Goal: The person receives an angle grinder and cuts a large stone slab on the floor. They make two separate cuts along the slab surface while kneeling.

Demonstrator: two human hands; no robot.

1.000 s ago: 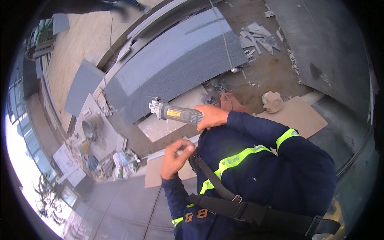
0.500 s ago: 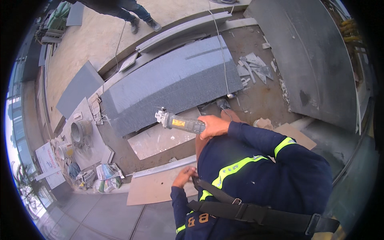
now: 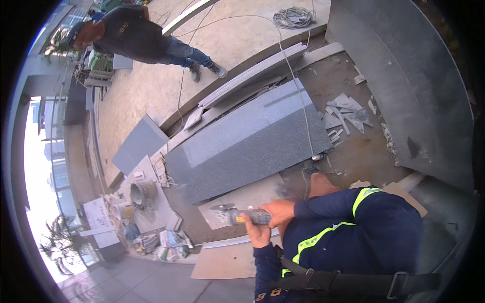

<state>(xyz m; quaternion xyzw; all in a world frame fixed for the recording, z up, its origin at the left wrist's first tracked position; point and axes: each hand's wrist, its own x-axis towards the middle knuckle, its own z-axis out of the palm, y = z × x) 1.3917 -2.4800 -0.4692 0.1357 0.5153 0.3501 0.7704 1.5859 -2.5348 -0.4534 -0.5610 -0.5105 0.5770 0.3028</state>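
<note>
I hold a grey angle grinder with a yellow label and a disc at its left end, low in the middle of the view. My right hand is closed round the rear of its body. My left hand is on it from below, with fingers wrapped near the label. Beyond the tool lies a long dark grey granite slab with a cable across it. A pale board lies under the slab's near edge, behind the grinder.
A person stands on the raised beige floor at upper left, near a coiled cable. A large dark slab is at right. Stone offcuts, buckets and bags lie around.
My left hand has moved up from the strap onto the grinder. The grinder sits lower in view. More of the upper floor and the other person shows as the view has shifted.
</note>
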